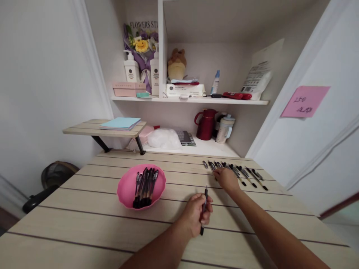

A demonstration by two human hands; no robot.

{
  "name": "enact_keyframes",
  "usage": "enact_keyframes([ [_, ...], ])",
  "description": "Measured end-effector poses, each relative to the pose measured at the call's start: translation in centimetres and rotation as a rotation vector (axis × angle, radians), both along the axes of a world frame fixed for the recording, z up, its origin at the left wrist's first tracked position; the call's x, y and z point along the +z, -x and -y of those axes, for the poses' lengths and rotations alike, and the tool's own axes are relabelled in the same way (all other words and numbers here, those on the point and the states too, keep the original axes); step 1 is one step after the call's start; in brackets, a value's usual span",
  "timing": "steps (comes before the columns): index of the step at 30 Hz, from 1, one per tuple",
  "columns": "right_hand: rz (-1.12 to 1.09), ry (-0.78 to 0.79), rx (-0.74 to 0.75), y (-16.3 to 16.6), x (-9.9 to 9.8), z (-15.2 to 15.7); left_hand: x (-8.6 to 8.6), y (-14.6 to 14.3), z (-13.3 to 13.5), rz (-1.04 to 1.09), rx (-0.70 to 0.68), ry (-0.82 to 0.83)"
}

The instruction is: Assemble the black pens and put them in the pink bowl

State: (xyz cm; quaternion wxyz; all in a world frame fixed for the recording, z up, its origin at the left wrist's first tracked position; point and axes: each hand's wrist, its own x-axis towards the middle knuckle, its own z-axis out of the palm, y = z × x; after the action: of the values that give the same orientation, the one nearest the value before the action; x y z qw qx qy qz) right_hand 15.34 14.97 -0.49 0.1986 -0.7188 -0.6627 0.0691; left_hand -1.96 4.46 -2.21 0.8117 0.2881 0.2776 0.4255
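My left hand (196, 213) is closed around a black pen (204, 209), held upright above the striped wooden table (84, 220). My right hand (226, 178) reaches forward to a row of several black pens (241, 173) lying side by side on the table's far right. Its fingers are curled on a pen at the left part of that row; the grip itself is partly hidden. A pink bowl (126, 186) with several more black pens in it stands to the left of both hands.
Behind the table is a low shelf with a red kettle (205, 124), a white cup (225, 129) and a white bag (164, 138). A small raised shelf (84, 130) carries a blue notebook (120, 123). A pink note (304, 101) hangs on the right wall.
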Motion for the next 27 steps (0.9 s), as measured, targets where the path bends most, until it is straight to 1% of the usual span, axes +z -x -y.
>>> enact_keyframes([
  [1,0.135,0.016,0.004,0.1,0.3,-0.3,0.0,0.0,0.0,0.000,0.001,0.001],
  [2,0.221,0.030,0.004,0.3,0.5,-0.7,0.0,0.0,0.0,-0.001,0.001,0.004],
  [4,0.284,0.053,0.007,0.7,0.7,-1.3,0.0,0.0,0.0,-0.006,-0.002,0.012],
  [11,0.369,0.100,0.040,1.8,0.2,-3.7,-0.2,-0.1,0.0,-0.008,-0.006,0.037],
  [16,0.399,0.117,0.052,2.1,0.1,-4.2,-0.3,-0.1,-0.1,0.004,-0.013,0.040],
  [23,0.388,0.114,0.041,2.4,0.8,-3.9,-0.3,-0.1,-0.1,0.010,-0.012,0.041],
  [25,0.386,0.104,0.037,2.4,1.1,-3.3,-0.4,-0.1,0.0,0.013,-0.006,0.046],
  [27,0.375,0.084,0.027,2.2,1.3,-2.1,-0.4,-0.2,0.0,0.025,0.030,0.052],
])
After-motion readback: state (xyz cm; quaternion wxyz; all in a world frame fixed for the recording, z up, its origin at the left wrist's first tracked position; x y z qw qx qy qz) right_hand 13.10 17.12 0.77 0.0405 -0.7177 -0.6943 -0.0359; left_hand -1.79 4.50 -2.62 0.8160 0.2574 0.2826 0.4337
